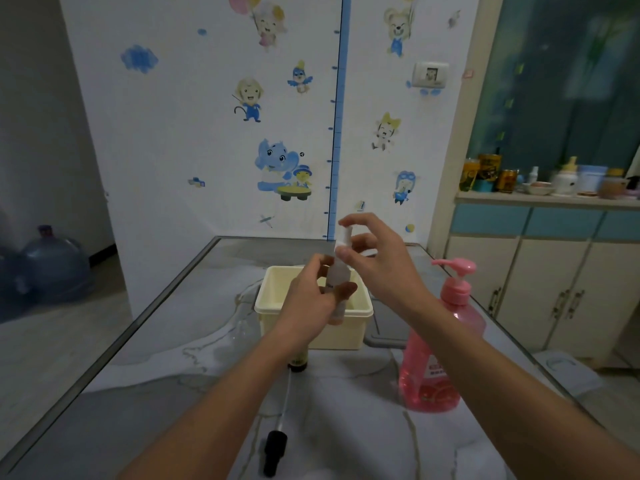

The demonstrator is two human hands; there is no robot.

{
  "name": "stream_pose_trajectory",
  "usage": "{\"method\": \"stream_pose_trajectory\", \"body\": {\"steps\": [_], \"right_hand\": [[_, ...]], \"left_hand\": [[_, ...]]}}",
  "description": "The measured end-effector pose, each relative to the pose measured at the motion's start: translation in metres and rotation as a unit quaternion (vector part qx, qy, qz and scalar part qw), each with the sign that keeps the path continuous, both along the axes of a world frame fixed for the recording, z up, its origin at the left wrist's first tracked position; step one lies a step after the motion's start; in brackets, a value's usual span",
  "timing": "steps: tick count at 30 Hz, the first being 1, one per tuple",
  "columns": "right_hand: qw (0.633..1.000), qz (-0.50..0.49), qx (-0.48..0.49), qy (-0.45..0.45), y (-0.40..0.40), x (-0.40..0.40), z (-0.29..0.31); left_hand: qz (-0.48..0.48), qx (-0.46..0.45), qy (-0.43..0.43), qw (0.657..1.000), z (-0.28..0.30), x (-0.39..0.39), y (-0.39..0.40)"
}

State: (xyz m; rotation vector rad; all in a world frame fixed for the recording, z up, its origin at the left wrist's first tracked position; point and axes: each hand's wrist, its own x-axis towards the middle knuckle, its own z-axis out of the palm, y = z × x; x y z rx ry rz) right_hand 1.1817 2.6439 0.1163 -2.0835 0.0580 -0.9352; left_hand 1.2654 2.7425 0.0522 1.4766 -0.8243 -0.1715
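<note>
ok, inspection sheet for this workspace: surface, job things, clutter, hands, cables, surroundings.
Surface: grey marbled table, glossy.
Job's things: small bottle held over cream tub; white cap at its top, on or off unclear.
Clutter: pink pump bottle right; dropper lying near front; dark bottle partly hidden by left forearm.
Hands: left hand grips small bottle; right hand pinches cap.
Cables: nothing seen.
Surroundings: sticker wall; water jug on floor left; cabinet with jars right.
</note>
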Motion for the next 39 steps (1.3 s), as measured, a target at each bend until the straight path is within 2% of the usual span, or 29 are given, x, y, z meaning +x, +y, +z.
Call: {"method": "stream_pose_trajectory", "body": {"steps": [8,12,22,30,34,39], "right_hand": [[0.999,0.013,-0.007,0.03,-0.012,-0.003,-0.005],[0.997,0.006,-0.055,0.045,-0.012,-0.001,-0.004],[0.978,-0.139,-0.095,0.121,-0.012,0.004,-0.003],[0.985,-0.04,-0.075,0.152,-0.014,-0.003,-0.003],[0.983,-0.065,-0.097,0.142,-0.015,-0.003,0.001],[0.978,-0.109,-0.061,0.166,-0.019,-0.001,0.0]], "left_hand": [[0.004,0.013,-0.018,1.0,0.001,-0.001,-0.007],[0.008,0.016,-0.018,1.0,-0.002,-0.002,-0.005],[-0.002,0.011,-0.017,1.0,-0.002,-0.017,-0.003],[-0.004,0.012,-0.014,1.0,-0.009,-0.013,-0.006],[0.001,0.019,-0.012,1.0,-0.01,-0.013,-0.008],[0.004,0.023,0.001,1.0,-0.009,-0.016,-0.008]]}}
